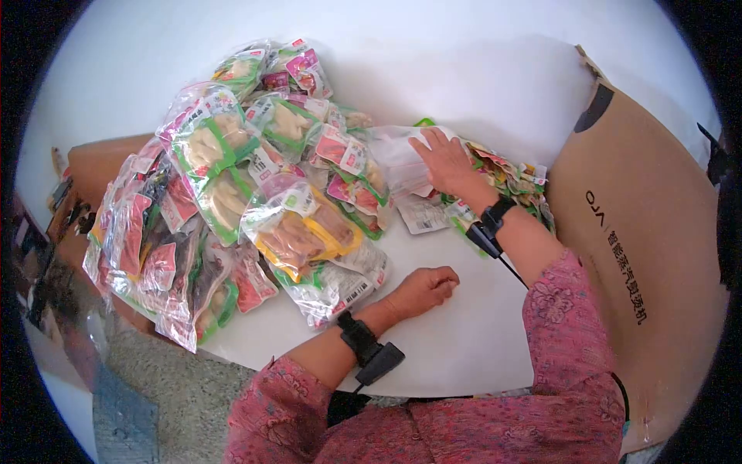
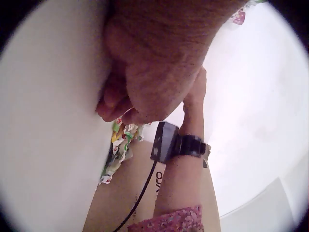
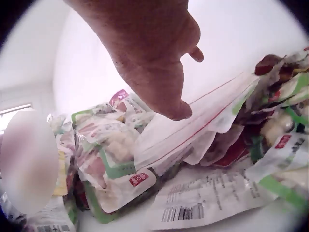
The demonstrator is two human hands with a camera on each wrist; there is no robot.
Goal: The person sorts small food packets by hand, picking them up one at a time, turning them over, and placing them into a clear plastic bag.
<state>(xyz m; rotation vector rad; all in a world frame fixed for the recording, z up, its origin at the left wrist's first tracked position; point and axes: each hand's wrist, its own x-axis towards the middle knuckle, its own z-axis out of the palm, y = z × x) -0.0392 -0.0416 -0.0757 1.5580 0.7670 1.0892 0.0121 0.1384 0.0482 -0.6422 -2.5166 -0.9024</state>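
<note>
My left hand (image 1: 423,292) rests on the white table in the head view, its fingers loosely curled around nothing. Farther back, my right hand (image 1: 448,164) reaches over a clear zip bag (image 1: 393,158) with its fingers spread. In the right wrist view the thumb hangs close over that zip bag (image 3: 193,133), whose red seal line shows. Beside the bag lies a white packet with a barcode (image 3: 203,198). Between the hands and the big heap, a food pouch with a yellow edge (image 1: 305,232) lies on top of other packets.
A tall heap of bagged food packets (image 1: 220,155) covers the table's left side. Loose small packets (image 1: 510,174) pile up at the back right. A large cardboard box (image 1: 641,232) stands along the right edge. Behind is a white wall (image 1: 440,69).
</note>
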